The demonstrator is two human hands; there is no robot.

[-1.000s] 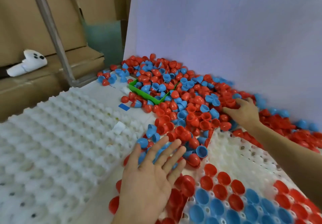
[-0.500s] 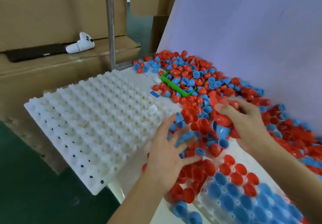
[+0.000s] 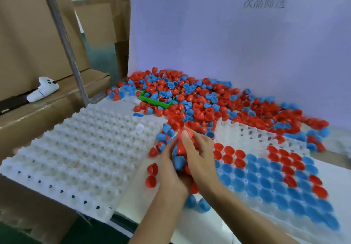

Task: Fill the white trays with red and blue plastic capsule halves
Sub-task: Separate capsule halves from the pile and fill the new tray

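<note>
Red and blue capsule halves (image 3: 179,153), apparently several, cupped between left hand (image 3: 171,169) and right hand (image 3: 199,156), beside the part-filled white tray (image 3: 269,135).

- The capsule halves (image 3: 199,101) heaped ahead of me are red and blue, mixed.
- My right tray (image 3: 247,130) is white, its cups filled in blue patches with red clusters.
- My left tray (image 3: 76,149) is plain white, with dark dots along its near edge.
- A bright green bin (image 3: 153,101) sits in the heap.
- The backboard (image 3: 228,44) is pale lilac with grey lettering.
- The boxes (image 3: 28,35) are brown cardboard.
</note>
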